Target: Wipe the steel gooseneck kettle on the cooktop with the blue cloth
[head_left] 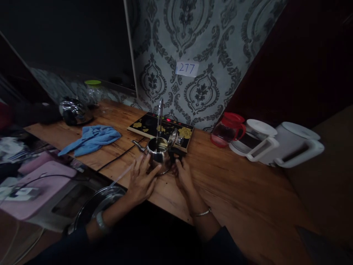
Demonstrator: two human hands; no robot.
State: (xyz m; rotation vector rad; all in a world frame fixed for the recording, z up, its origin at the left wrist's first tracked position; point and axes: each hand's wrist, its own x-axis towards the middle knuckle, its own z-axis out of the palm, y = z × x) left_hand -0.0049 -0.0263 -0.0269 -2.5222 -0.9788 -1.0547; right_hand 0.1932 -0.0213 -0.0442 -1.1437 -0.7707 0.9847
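A shiny steel kettle [160,160] stands on the wooden counter at the front edge of a black electric stove panel [142,124] with gold flowers. Its lid [173,137] is tipped up, its spout points left, and a curved metal spout pipe [160,114] rises from the panel and comes down over its open mouth. My left hand [140,178] lies against the kettle's near left side with its fingers spread. At the kettle's right, my right hand [183,173] has its fingers curled round the black handle; the fingertips are partly hidden.
A blue cloth [97,139] lies to the left, with a shiny dark appliance [75,111] behind it. On the right stand a red-lidded jug [227,129], a white-lidded jug [255,138] and a white pitcher [296,141]. Below the counter's left edge are a steel basin [100,200] and a pink-topped box [41,187].
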